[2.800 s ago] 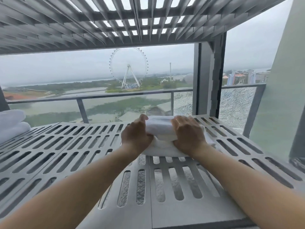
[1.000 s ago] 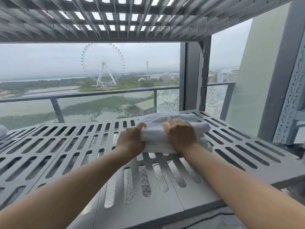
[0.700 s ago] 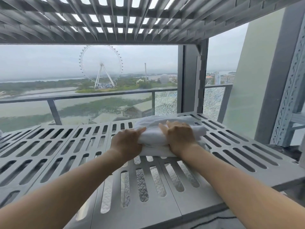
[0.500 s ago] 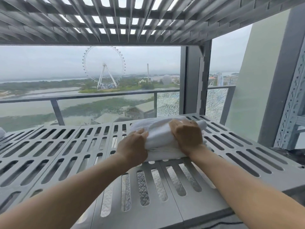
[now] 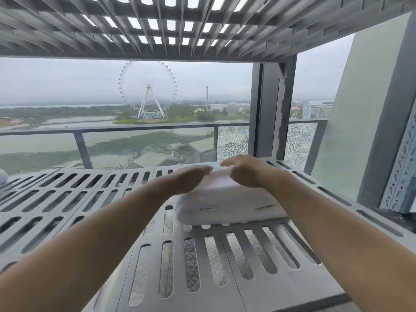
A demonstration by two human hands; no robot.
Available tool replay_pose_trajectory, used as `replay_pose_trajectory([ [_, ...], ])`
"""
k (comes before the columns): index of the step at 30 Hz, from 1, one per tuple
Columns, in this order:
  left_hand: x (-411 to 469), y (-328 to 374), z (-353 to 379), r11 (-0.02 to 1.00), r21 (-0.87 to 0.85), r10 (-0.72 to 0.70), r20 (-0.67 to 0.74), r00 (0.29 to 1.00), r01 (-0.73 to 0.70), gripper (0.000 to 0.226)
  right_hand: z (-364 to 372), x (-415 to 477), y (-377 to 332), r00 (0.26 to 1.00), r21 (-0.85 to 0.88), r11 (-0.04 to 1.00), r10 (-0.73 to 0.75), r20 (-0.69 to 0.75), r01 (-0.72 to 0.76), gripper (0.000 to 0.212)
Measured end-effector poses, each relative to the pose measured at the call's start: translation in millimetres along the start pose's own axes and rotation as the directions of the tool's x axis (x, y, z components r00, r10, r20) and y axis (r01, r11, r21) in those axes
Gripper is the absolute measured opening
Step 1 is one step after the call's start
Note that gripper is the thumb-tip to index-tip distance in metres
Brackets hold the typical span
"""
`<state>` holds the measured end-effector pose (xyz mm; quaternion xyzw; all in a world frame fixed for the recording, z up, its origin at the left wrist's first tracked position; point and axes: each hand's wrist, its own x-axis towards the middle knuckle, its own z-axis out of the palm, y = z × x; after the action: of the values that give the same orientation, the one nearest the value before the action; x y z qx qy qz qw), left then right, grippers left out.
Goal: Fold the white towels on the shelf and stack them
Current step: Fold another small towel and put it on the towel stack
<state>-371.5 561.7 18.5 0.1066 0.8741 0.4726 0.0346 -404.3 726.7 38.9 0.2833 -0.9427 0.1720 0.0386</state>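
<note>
Since the towel [image 5: 227, 199] looks soft and light, our left hand [image 5: 191, 179] and right hand [image 5: 244, 172] spread flat-fingered over its top; we would grip its side edges.

No readable text, label or number anywhere

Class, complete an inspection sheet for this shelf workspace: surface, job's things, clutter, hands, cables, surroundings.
Surface: grey slotted shelf.
Job's things: one folded white towel lying flat on it; white shape at left edge, too cut off to identify.
Clutter: nothing seen.
Hands: left hand flat, fingers straight, over the towel's top; right hand beside it, blurred, grip unclear.
Cables: nothing seen.
Surroundings: second slotted shelf overhead; glass railing with cracked pane; ferris wheel beyond.
</note>
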Motion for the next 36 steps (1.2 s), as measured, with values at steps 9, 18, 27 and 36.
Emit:
replay_pose_trajectory([
  [9,54,-49,-2,0.856,0.488,-0.115,-0.134,0.984,0.167,0.045,50,43,59,0.966,-0.045,0.971,0.240,0.093,-0.236,0.071],
  [18,40,-47,-3,0.893,0.450,0.073,-0.190,0.979,0.021,0.042,36,34,67,0.975,0.326,0.922,0.224,-0.007,-0.210,0.036],
  [27,4,10,40,0.728,0.657,0.282,-0.025,0.959,-0.197,0.039,-9,8,95,0.991,0.388,0.922,-0.039,0.126,-0.013,0.056],
  [36,11,18,75,0.538,0.836,0.247,-0.036,0.968,-0.106,0.064,-21,-7,139,0.992,0.286,0.952,-0.082,-0.100,0.108,0.054],
])
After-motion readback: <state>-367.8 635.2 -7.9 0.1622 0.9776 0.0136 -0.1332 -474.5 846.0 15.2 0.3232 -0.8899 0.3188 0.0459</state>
